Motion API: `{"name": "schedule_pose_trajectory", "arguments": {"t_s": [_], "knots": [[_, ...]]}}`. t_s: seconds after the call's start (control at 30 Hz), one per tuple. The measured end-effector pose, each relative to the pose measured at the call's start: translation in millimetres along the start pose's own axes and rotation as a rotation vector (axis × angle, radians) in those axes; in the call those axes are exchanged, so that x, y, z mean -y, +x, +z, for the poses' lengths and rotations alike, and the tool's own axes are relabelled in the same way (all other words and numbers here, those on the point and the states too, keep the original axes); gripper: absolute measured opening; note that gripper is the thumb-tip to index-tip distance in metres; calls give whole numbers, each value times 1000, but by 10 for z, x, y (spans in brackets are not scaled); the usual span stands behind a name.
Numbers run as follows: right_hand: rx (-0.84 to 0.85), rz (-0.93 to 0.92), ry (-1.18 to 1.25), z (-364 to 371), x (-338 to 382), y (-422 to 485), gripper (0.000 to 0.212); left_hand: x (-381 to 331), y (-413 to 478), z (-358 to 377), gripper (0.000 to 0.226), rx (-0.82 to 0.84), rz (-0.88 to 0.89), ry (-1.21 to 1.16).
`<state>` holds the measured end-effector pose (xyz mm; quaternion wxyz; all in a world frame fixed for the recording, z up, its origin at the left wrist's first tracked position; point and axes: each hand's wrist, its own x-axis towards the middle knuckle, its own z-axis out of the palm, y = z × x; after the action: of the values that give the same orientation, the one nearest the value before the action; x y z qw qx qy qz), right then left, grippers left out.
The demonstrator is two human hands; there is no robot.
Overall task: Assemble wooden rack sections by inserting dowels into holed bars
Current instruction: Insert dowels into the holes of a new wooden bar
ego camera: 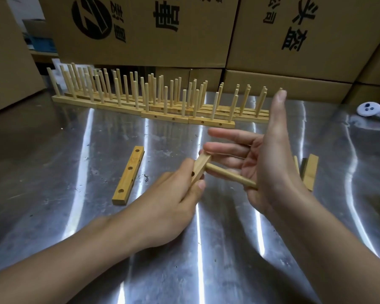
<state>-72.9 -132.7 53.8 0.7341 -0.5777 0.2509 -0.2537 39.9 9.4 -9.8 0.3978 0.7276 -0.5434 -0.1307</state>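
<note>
Gripping holed bar point(201, 165) in curled left hand point(173, 194) above table point(53, 172), pressing part-seated dowel point(228, 175) with palm of straight-fingered right hand point(266, 163); likely to jam or skid off if pushed off-axis.

Your work surface is a scuffed, shiny metal table point(59, 163) that throws back long streaks of light. Along its far edge you face a wall of stacked brown cardboard boxes point(145, 40) printed with large black characters and a round black logo point(90, 17), and another plain box point(7, 62) stands at your left. A white handheld controller point(370, 110) lies on the table at your far right, and a blue crate point(41, 43) shows in the gap between the boxes at upper left.
</note>
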Motion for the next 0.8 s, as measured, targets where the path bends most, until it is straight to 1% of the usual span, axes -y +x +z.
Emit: {"name": "schedule_pose_trajectory", "arguments": {"t_s": [0.17,0.3,0.4,0.47,0.53,0.6,0.7,0.73,0.8], "knots": [[-16,13,26,4,-48,6,107,21,8,-7,18,3,3,-4],[-15,30,44,13,-96,51,105,68,29,-49,16,4,13,-53],[-53,-21,-18,-11,-121,95,100,88,32,-4,30,-68,21,-136],[-86,-63,-45,0,-116,113,96,121,23,39,39,-117,-7,-242],[-107,-146,-102,7,-92,115,89,153,21,62,47,-129,-50,-381],[-120,-282,-284,-7,-72,94,70,166,39,83,50,-130,-110,-519],[-81,-503,-777,-72,-99,78,32,151,76,74,44,-151,-189,-785],[-43,-527,-943,-82,-121,75,26,140,83,61,39,-155,-194,-817],[74,-523,-1198,-78,-187,70,30,89,87,37,29,-136,-180,-817]]}}
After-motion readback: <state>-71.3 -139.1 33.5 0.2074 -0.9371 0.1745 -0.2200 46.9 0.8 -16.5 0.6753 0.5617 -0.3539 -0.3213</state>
